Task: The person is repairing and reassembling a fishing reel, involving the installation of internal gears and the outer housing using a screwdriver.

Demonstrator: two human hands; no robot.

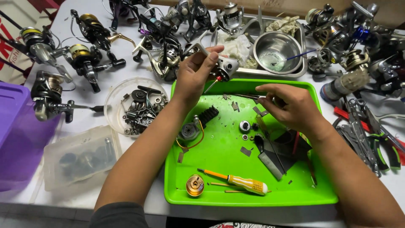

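My left hand [195, 74] holds a grey fishing reel body [225, 67] above the far edge of a bright green tray [219, 169]. My right hand [291, 105] hovers over the tray's far right part, fingers pinched on a small thin part I cannot make out. In the tray lie a yellow-handled screwdriver [242, 182], a gold spool [195, 185], a grey motor-like part with a black gear strip [198, 124], small round washers [244, 126] and a flat blade [270, 162].
Several fishing reels [88, 55] crowd the back of the white table. A round clear dish of small parts [137, 107] and a clear lidded box [80, 156] sit left of the tray, a purple bin [17, 135] at far left. A steel bowl [276, 50] stands behind; pliers [371, 135] lie right.
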